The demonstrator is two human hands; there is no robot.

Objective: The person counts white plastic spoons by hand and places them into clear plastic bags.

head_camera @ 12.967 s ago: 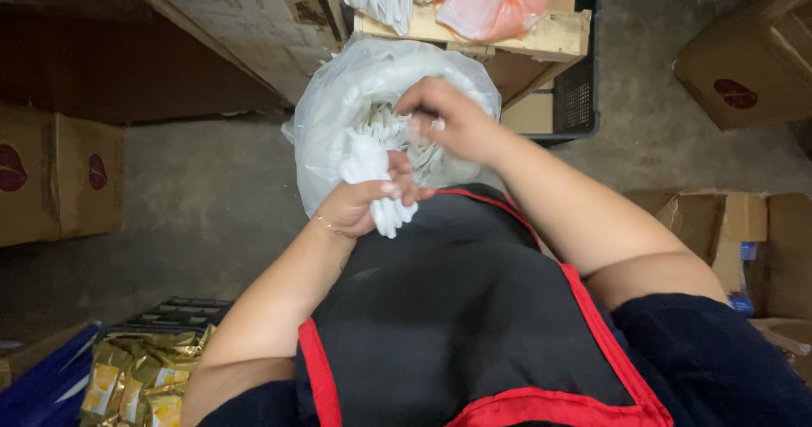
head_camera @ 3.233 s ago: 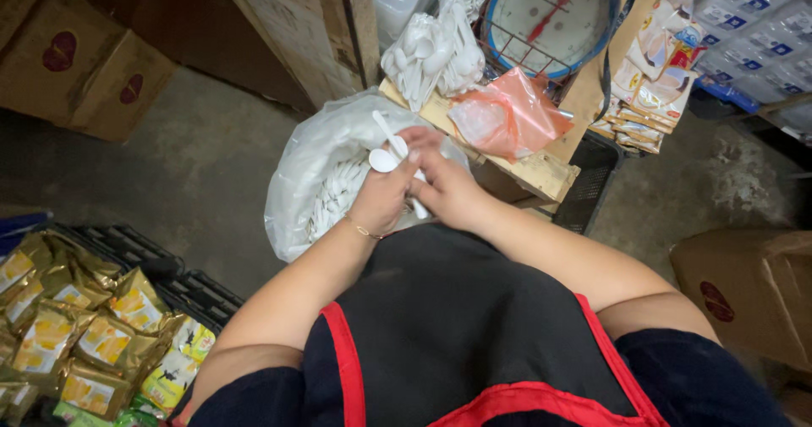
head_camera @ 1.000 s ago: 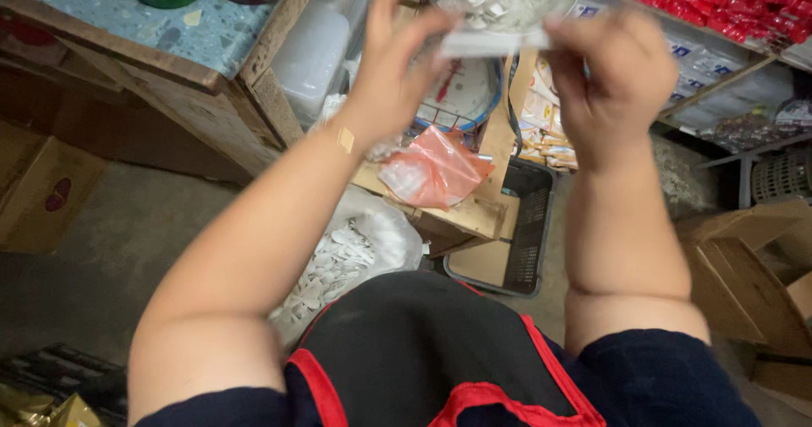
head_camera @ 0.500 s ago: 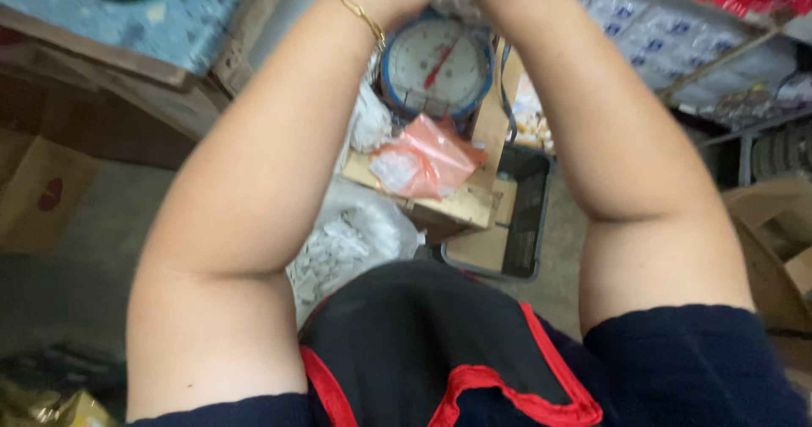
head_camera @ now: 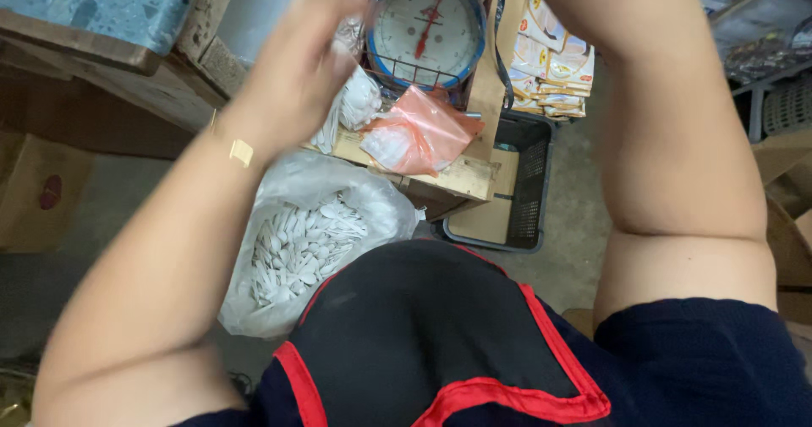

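Floor (head_camera: 110,199): bare grey concrete, dull and unevenly lit, darker toward the lower left.

Wooden desk (head_camera: 461,177): rough pale planks, the landmark for this entry, standing at the centre of the view.

Counter (head_camera: 93,8): left of the wooden desk and higher in the view; blue-grey speckled top on worn timber framing, with deep shadow beneath.

Cardboard box (head_camera: 38,190): far left of the wooden desk, brown, on the floor.

Black plastic crate (head_camera: 529,182): just right of the wooden desk, mesh-sided, on the floor, with a flat piece of cardboard inside.

Metal shelving (head_camera: 761,63): well right of the wooden desk, dark frame, contents unclear.

Light: soft, diffuse, source not visible.
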